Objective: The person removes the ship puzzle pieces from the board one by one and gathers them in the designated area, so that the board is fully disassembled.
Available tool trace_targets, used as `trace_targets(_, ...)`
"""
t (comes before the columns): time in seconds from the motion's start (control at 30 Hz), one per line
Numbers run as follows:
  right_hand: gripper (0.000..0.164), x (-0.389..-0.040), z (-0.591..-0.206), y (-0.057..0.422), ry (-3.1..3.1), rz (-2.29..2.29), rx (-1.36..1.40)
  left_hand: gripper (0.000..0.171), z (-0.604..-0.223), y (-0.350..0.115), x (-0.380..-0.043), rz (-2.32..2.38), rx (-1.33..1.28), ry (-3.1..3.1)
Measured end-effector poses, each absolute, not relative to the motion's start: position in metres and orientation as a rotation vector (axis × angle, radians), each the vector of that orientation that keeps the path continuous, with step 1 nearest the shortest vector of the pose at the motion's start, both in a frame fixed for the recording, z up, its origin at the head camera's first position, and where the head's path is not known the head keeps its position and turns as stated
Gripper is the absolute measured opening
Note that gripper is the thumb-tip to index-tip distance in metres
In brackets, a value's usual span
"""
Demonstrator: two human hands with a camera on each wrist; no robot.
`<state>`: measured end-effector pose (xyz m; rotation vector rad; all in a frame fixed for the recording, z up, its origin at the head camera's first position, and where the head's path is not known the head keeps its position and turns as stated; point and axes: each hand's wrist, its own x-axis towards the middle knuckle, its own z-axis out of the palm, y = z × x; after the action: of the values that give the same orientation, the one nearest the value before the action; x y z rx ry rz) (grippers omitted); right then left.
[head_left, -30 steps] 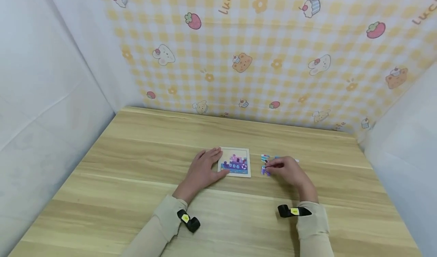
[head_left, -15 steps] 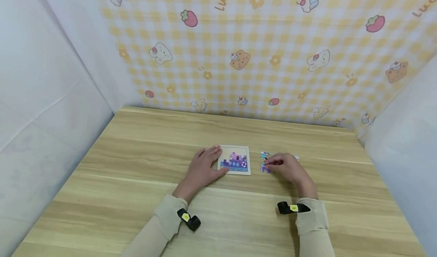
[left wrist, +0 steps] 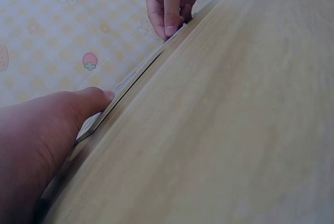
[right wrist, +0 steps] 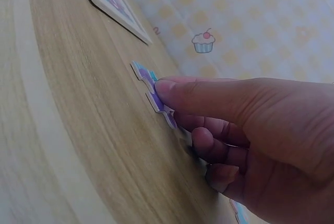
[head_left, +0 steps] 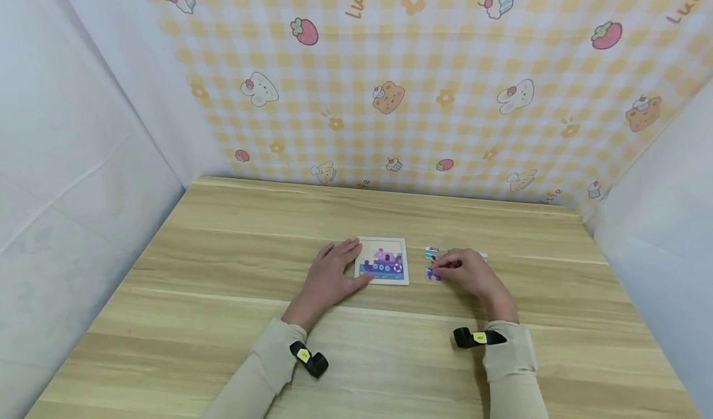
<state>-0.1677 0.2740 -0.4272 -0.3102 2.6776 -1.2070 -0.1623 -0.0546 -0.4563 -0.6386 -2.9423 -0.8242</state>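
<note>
My left hand (head_left: pixel 328 273) rests at the left side of a square puzzle board (head_left: pixel 384 244), fingers spread along its upper left and thumb on its lower edge. Several fitted pieces in the board form a purple and pink ship (head_left: pixel 387 265). Just right of the board, my right hand (head_left: pixel 470 275) pinches a purple jigsaw piece (right wrist: pixel 156 101) low at the tabletop. Its thumb lies on the piece; the fingertips behind are partly hidden. Another jigsaw piece (right wrist: pixel 141 71) lies against or beside that one. In the left wrist view the left thumb (left wrist: pixel 99 98) touches the board's edge.
A blue-striped piece (head_left: pixel 431 253) lies beyond the right fingertips. More pieces are partly covered by the right hand, one puzzle piece (right wrist: pixel 238 212) showing below it. The wooden table (head_left: pixel 267 221) meets a yellow checked cloth (head_left: pixel 356 128) at the back.
The head view has tilted slightly, shifting the scene a little. Both hands stay nearly where they were; the right fingers remain at the purple piece.
</note>
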Motion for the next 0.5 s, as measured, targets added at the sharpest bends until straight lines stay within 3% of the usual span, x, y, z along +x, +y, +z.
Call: trace_targets(0.5, 0.014, -0.171, -0.408, 0.255, 2.766, -1.354, -0.381, 0.08, -0.456, -0.058, -0.164, -0.81, -0.646, -2.954)
